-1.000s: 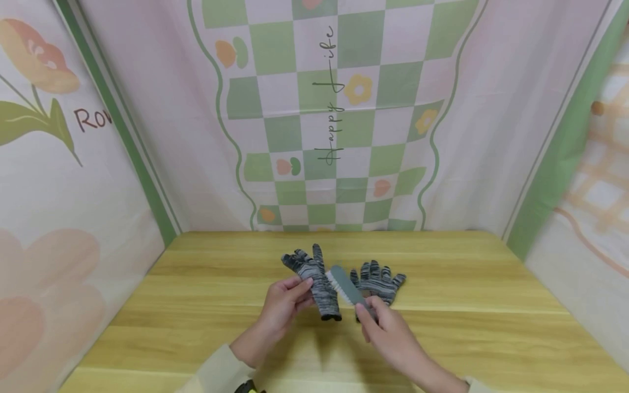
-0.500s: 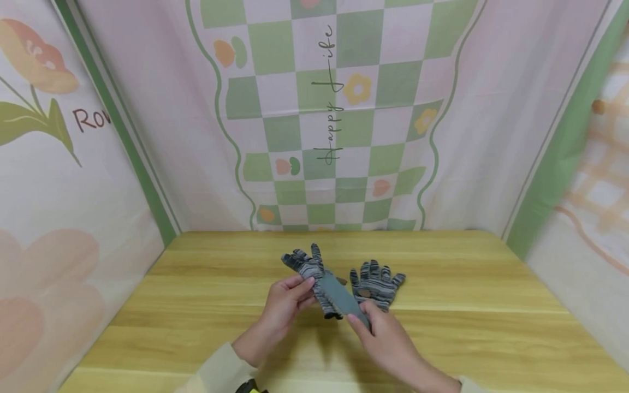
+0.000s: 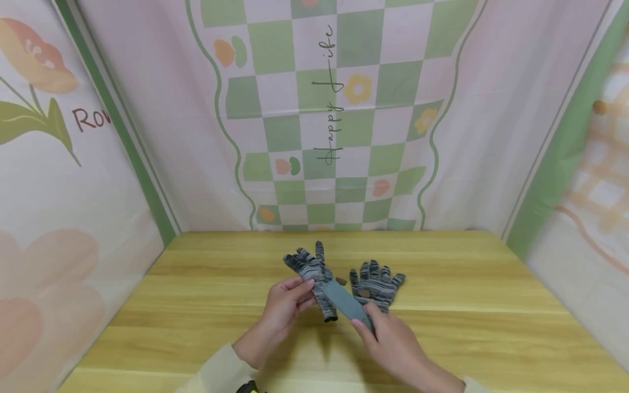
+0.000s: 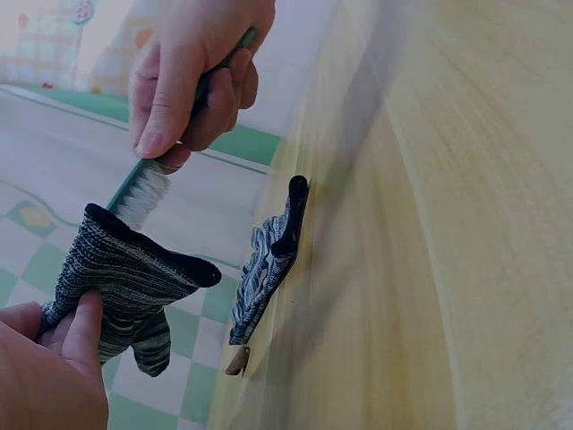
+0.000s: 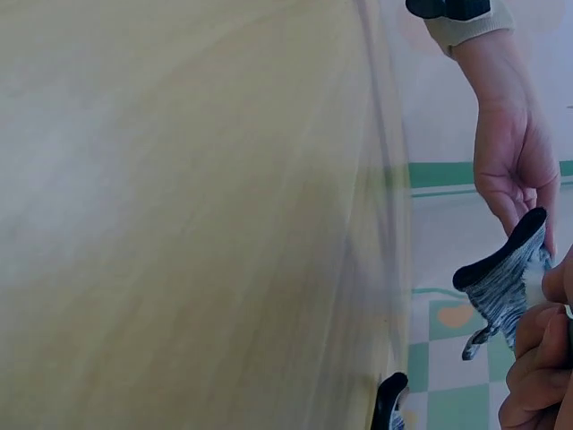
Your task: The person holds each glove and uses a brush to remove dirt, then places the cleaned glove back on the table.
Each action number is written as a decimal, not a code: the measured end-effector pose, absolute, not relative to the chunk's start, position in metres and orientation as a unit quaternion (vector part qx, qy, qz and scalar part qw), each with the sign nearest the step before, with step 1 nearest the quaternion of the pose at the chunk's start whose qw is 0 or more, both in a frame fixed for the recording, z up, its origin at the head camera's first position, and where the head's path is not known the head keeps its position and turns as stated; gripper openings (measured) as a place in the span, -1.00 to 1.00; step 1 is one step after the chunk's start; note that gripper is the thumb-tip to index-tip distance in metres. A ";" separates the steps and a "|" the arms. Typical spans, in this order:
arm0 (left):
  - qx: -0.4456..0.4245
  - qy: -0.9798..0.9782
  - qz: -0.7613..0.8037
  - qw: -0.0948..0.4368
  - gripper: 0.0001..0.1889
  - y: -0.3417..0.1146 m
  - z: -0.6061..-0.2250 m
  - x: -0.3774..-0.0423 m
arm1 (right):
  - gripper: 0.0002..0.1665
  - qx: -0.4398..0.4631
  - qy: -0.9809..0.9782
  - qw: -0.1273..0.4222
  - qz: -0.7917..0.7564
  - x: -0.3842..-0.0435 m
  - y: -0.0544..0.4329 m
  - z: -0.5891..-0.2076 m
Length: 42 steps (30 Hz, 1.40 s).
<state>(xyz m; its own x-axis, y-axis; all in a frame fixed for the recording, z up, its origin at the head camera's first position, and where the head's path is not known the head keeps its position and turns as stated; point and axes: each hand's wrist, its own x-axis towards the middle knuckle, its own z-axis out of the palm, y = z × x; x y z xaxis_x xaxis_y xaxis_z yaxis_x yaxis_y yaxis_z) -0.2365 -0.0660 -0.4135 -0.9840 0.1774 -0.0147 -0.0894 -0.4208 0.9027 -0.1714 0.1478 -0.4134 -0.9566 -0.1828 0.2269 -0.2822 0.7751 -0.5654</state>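
My left hand pinches a grey-and-black striped knit glove between thumb and fingers, holding it above the table. In my right hand is a grey-green scrub brush, gripped by its handle and slanting up-left against the glove. The left wrist view shows white bristles facing the glove near its black cuff. A matching glove lies on the table to the right, fingers pointing away, its cuff partly hidden behind my right hand. A brown patch shows on that glove.
The wood-grain table reaches back to a checked fabric backdrop. Fabric walls stand at both sides. A small brown piece shows between the gloves, and in the left wrist view a brown piece appears by the lying glove.
The brush has swung from the held glove's right side onto it, its bristles turning away from the head view, then slid slightly toward the cuff. My left hand stays nearly still; the other glove has not moved.
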 end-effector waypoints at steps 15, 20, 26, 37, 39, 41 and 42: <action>0.031 0.505 0.861 0.048 -0.85 -0.071 -0.399 -0.242 | -0.72 0.074 -0.956 0.044 0.280 -0.174 0.170 -0.425; 0.019 0.518 0.853 0.055 -0.87 -0.071 -0.402 -0.241 | -0.76 0.072 -0.943 0.066 0.317 -0.177 0.171 -0.410; 0.028 0.517 0.853 0.058 -0.88 -0.067 -0.405 -0.241 | -0.80 0.107 -0.923 0.066 0.365 -0.172 0.156 -0.401; 0.023 0.532 0.844 0.062 -0.96 -0.066 -0.410 -0.239 | -0.72 0.162 -0.933 0.072 0.312 -0.163 0.135 -0.409; 0.025 0.533 0.843 0.060 -0.94 -0.067 -0.412 -0.239 | -0.70 0.160 -0.938 0.069 0.299 -0.164 0.135 -0.412; 0.027 0.533 0.843 0.059 -0.93 -0.068 -0.413 -0.239 | -0.69 0.161 -0.942 0.075 0.285 -0.164 0.135 -0.415; 0.026 0.534 0.843 0.059 -0.93 -0.068 -0.414 -0.239 | -0.70 0.163 -0.943 0.081 0.278 -0.165 0.136 -0.416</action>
